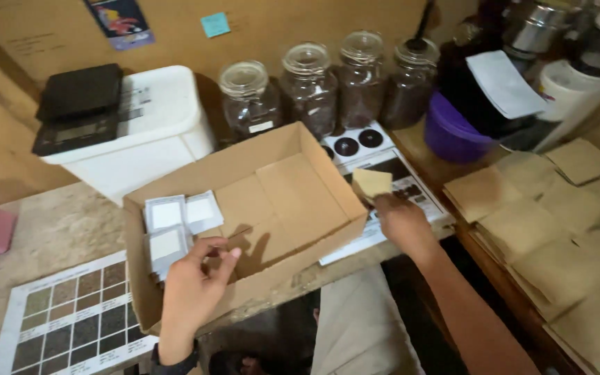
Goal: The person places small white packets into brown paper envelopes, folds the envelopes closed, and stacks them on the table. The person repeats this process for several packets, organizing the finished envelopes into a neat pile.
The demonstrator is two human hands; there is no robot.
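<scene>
From the head camera we see our left hand (192, 292) hovering over the near edge of the shallow cardboard box (293, 187), fingers loosely curled and holding nothing, just beside the white sachets (175, 226) stacked in the box's left corner. Our right hand (401, 221) pinches a small tan packet (371, 184) just outside the box's right wall. More tan packets (557, 236) lie spread to the right, glass jars (310, 87) behind.
</scene>
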